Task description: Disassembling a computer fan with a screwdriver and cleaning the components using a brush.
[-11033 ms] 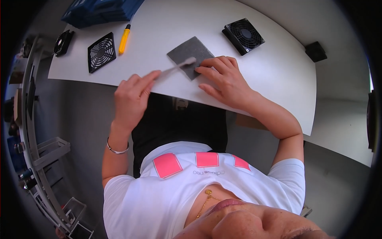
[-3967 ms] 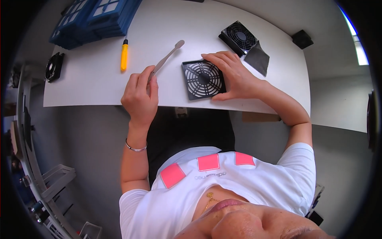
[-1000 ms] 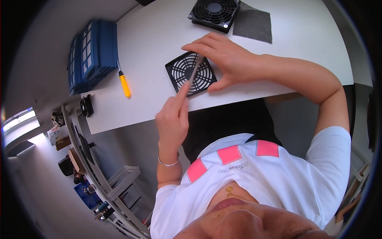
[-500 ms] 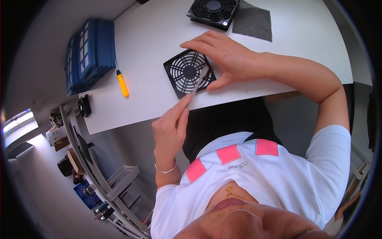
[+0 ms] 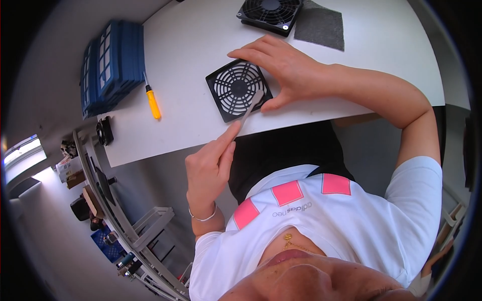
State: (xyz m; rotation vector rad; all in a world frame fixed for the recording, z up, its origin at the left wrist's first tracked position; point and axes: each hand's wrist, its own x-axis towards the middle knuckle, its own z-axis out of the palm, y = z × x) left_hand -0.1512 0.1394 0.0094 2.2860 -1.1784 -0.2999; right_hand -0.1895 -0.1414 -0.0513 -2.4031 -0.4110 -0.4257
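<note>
A square black fan grille [image 5: 238, 88] lies flat near the table's front edge, its slots showing the white top beneath. My right hand [image 5: 288, 72] spans its right side, fingertips at the far edge and thumb at the near right corner, gripping it. From below, my left hand [image 5: 211, 165] pinches the handle of a slim, pale toothbrush [image 5: 249, 110]. The brush head rests over the grille's right part; the bristles are hidden from view. Beyond my right hand sits a black fan [image 5: 269, 15] with a ringed guard, beside a grey filter mesh sheet [image 5: 320, 27].
At the table's left end stand blue slotted frames [image 5: 113, 65], with a yellow-handled screwdriver [image 5: 153, 103] beside them. A small black fan [image 5: 104, 131] stands on the left edge. Further left is a shelf rack [image 5: 150, 226] with boxes and gear. The white table [image 5: 186, 115] has a curved-looking rim.
The toothbrush head has shifted slightly down toward the grille's near right corner, and my left hand has drawn back a little to the left. My right hand keeps its place on the grille.
</note>
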